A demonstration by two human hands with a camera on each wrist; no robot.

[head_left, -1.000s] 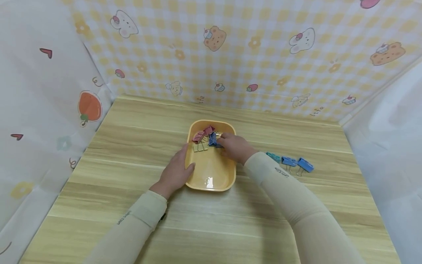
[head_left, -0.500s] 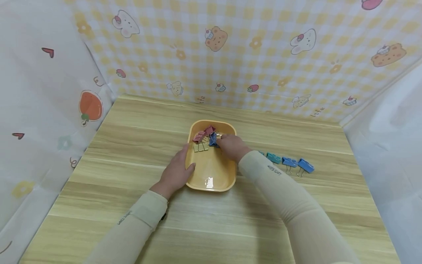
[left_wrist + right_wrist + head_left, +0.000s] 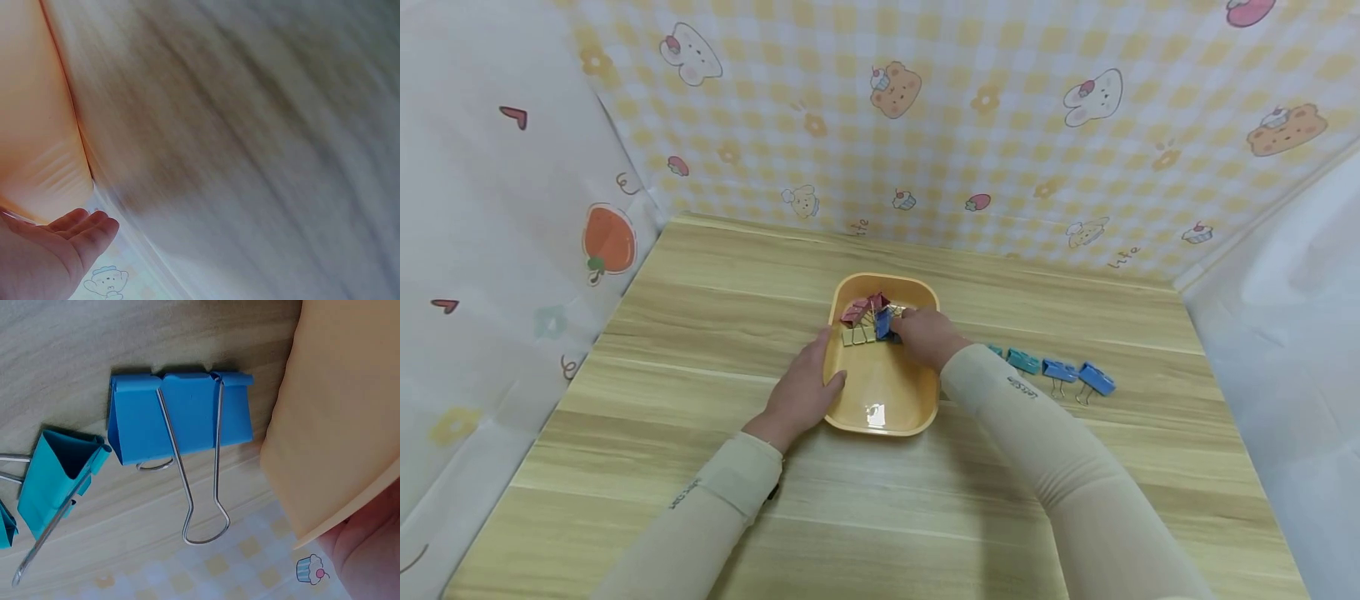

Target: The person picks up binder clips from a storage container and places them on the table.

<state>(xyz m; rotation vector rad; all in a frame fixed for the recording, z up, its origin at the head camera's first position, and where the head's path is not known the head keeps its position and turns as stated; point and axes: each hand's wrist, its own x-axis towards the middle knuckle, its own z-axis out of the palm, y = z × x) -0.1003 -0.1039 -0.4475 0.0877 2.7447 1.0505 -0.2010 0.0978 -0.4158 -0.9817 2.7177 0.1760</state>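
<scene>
A yellow plastic tray holds pink binder clips, a yellow binder clip and blue binder clips toward its far end. My left hand holds the tray's left wall, thumb over the rim and fingers along the outside; those fingers look fairly straight in the left wrist view. Inside the tray, my right hand pinches a blue binder clip at the right of the heap. Its fingertips are partly hidden, and in the right wrist view the tray wall covers most of the hand.
To the right of the tray, a row of clips lies on the wooden table: teal binder clips and two blue ones, including a blue binder clip close to the tray. A patterned cloth wall rises behind the table.
My right hand has shifted slightly left inside the tray, and the heaped clips have stirred, the blue and pink ones moving a little nearer. A second teal clip has come into view. My left hand stays put.
</scene>
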